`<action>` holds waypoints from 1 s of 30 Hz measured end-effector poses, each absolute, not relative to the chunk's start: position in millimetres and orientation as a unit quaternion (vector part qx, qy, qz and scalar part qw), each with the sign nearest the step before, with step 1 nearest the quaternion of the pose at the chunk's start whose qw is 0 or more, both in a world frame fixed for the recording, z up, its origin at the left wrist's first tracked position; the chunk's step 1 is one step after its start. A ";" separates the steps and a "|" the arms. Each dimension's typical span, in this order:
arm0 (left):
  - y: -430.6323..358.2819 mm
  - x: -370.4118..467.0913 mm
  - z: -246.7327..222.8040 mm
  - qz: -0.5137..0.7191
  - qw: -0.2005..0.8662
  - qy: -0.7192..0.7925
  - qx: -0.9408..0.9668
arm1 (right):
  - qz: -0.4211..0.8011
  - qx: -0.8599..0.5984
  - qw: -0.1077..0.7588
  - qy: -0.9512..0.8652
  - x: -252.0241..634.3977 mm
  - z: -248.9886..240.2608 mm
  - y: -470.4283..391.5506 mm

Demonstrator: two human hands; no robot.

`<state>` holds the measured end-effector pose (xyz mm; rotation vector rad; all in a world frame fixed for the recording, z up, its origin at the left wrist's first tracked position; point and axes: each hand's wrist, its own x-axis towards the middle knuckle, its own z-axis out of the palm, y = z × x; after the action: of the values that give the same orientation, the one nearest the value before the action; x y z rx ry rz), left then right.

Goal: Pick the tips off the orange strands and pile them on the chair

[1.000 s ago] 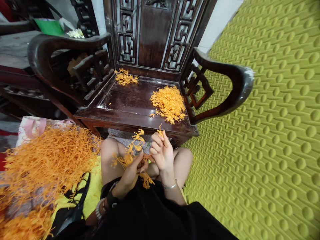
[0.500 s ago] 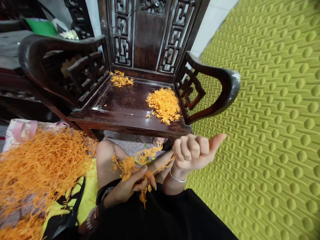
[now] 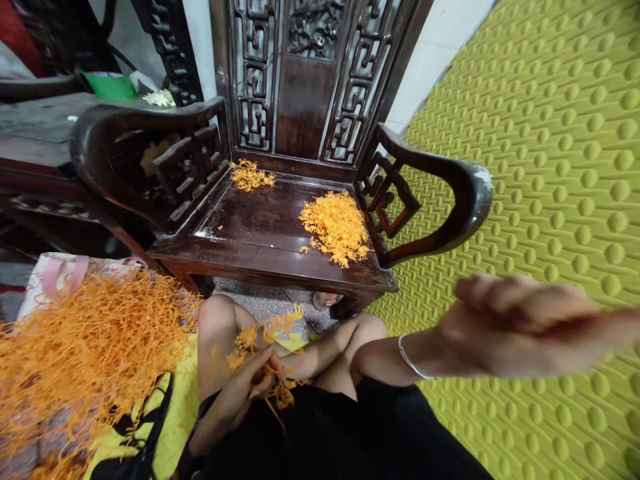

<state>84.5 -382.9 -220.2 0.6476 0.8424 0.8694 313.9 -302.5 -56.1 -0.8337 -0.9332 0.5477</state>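
Note:
My left hand (image 3: 247, 387) is closed over my lap, its fingers pinched round an orange plastic strand (image 3: 283, 393) with small branched bits along it. Pieces of the strand stick out above and below the fingers, slightly blurred. Far out to the right, over the yellow-green sheet, my right hand (image 3: 530, 327) is smeared by motion. Its fingers look curled, but whether anything is in them cannot be made out. A big tangle of orange strands (image 3: 115, 327) lies to the left of my knees. On the wooden chair seat rest a larger heap of small orange pieces (image 3: 336, 227) and a smaller heap (image 3: 250, 175).
The dark carved wooden chair (image 3: 270, 257) stands in front of me, its curved armrests on both sides. Yellow-green bumpy sheeting (image 3: 550, 200) fills the right. A white bag with pink handles (image 3: 60, 277) and black straps (image 3: 150, 413) lie left. A green container (image 3: 111, 87) sits back left.
My right hand has swung far to the right, away from the left hand and the strand. My left hand, still gripping, has shifted slightly left and down. The view has tilted slightly.

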 end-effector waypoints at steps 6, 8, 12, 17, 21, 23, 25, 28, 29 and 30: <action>-357.5 75.0 -202.9 0.429 0.747 0.371 0.346 | 0.043 -0.560 0.457 -0.690 308.8 -109.1 -165.2; -347.5 72.5 -201.0 0.436 0.739 0.360 0.367 | 0.025 -0.649 0.334 -0.683 317.3 -131.9 -127.3; -336.8 70.0 -203.6 0.445 0.712 0.372 0.397 | 0.020 -0.683 0.298 -0.666 331.7 -156.7 -109.3; -331.7 72.8 -205.2 0.455 0.682 0.400 0.409 | -0.028 -0.514 0.493 -0.702 310.2 -154.5 -160.4; -328.6 77.7 -201.8 0.432 0.681 0.414 0.424 | 0.241 -0.304 0.423 -0.819 275.7 -164.6 -212.3; -329.0 80.9 -199.4 0.404 0.688 0.417 0.436 | 0.402 -0.233 0.362 -0.808 259.5 -177.8 -232.3; -330.6 83.9 -198.1 0.372 0.688 0.421 0.460 | 0.561 -0.171 0.316 -0.746 244.5 -191.8 -248.1; -333.9 88.2 -200.2 0.308 0.695 0.417 0.499 | 0.712 -0.131 0.277 -0.631 224.6 -204.8 -266.4; -334.9 90.0 -201.9 0.296 0.698 0.414 0.504 | 0.736 -0.139 0.297 -0.593 219.3 -206.0 -271.1; -336.1 92.3 -203.9 0.292 0.699 0.413 0.505 | 0.757 -0.151 0.328 -0.544 215.0 -205.7 -274.9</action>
<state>92.3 -336.1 -203.9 1.1244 0.9211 0.6516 215.0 -274.9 -205.7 -0.3955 -1.4251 1.9811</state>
